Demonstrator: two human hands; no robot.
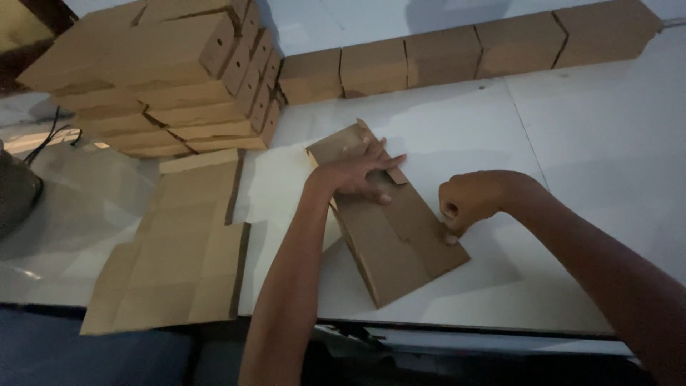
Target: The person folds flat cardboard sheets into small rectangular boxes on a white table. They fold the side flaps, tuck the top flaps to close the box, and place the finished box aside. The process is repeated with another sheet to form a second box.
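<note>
Centre of the frame: half-folded brown cardboard box [389,232], lying slantwise on the white counter [600,164], one flap raised near its upper end. Upper left: tall stack of folded brown boxes [161,78], some with round holes in the end faces. Along the top edge, right of that stack: row of assembled brown boxes [471,53], side by side, the last one cut off near the right corner. Lower left: pile of flat, unfolded cardboard blanks [182,246], overhanging the counter's near edge.

Left hand [354,171]: fingers spread wide and flat, pressing on the box's upper end beside the raised flap. Right hand [468,204]: fingers clenched into a loose fist, thumb tip touching the box's right edge.

Dim light, colours muddy. Far left: dark rounded object and a thin cable, hard to make out.
</note>
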